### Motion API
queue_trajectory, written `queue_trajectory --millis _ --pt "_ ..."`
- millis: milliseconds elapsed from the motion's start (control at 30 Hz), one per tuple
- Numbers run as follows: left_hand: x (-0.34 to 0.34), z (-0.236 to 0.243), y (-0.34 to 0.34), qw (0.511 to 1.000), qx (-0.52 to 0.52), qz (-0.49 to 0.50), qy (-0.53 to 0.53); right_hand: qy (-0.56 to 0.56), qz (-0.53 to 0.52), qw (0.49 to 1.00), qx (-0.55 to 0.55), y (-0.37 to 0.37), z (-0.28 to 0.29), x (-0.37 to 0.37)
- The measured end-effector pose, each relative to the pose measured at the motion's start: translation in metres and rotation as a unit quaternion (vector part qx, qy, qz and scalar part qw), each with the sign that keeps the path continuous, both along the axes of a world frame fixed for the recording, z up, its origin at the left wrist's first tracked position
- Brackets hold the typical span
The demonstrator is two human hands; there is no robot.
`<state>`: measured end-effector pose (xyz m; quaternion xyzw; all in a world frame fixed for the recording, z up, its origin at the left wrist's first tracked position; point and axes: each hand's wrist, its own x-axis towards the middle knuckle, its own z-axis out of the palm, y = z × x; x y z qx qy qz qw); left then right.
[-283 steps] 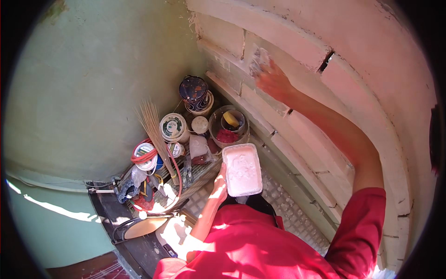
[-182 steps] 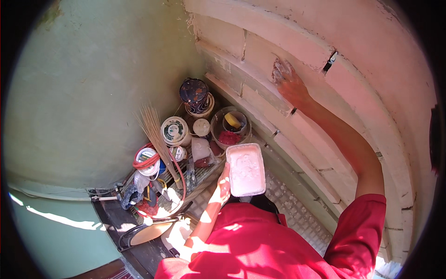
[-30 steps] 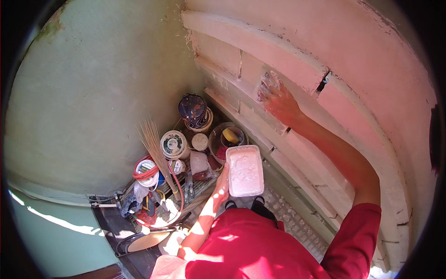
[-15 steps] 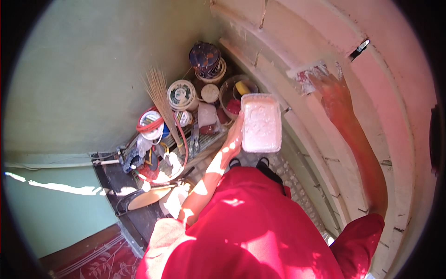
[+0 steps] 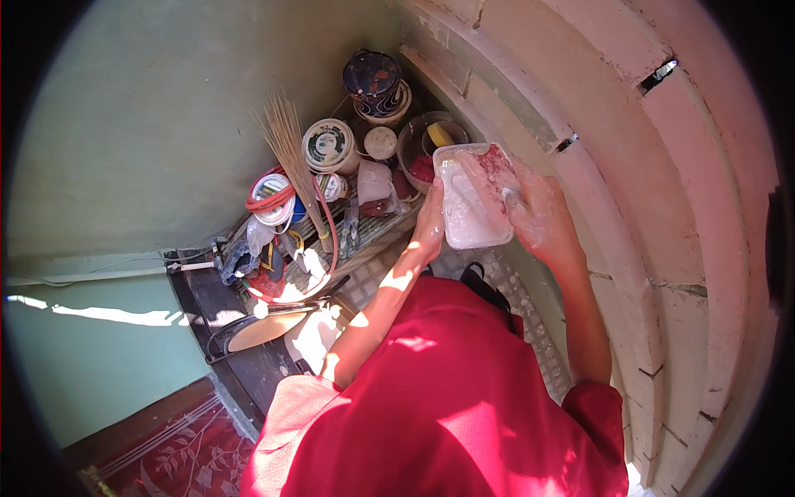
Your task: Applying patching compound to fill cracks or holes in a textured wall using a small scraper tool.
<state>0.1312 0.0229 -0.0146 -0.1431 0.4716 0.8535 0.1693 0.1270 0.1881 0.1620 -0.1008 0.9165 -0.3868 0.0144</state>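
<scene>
My left hand (image 5: 430,222) is closed on the side of a shallow, rectangular plastic tub (image 5: 464,234) with thick white paste inside. In my right hand (image 5: 540,214), the fingers and thumb pinch a flat red spreader (image 5: 495,172) smeared with white. The spreader lies over the tub's upper right part, its edge at the paste. White smears show on my right fingers. Part of the paste is hidden under the spreader, and my left fingertips are out of sight behind the tub.
A ridged pinkish wall (image 5: 613,182) with gaps curves along my right. Ahead stand lidded buckets (image 5: 330,146), a dark paint pail (image 5: 372,74), a basin (image 5: 414,137) with a yellow item, and an upright stick broom (image 5: 291,149). A round hand mirror-like object (image 5: 263,330) lies at left.
My right hand has come away from the wall, down and left to the tub, bringing the spreader over the paste. The tub has shifted slightly up and tilted.
</scene>
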Motion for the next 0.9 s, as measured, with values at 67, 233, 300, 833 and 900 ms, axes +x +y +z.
queue_trajectory --millis 67,233,300,833,900 --pt "-0.003 0.000 0.003 1.000 0.005 0.008 -0.001 -0.033 -0.008 0.999 0.014 -0.002 -0.009 -0.004" --pt "-0.003 0.003 0.013 0.999 0.013 0.010 0.028 -0.087 -0.034 0.995 -0.043 -0.001 -0.050 0.000" --pt "-0.004 -0.001 0.012 0.999 0.022 0.004 0.026 -0.046 -0.042 0.993 -0.103 0.003 -0.060 -0.001" --pt "-0.001 0.026 0.049 1.000 0.017 -0.008 -0.019 -0.174 -0.020 0.914 -0.367 0.065 -0.111 -0.007" --pt "0.001 0.030 0.054 1.000 0.020 0.001 -0.018 -0.204 -0.024 0.894 -0.398 0.073 -0.114 -0.007"
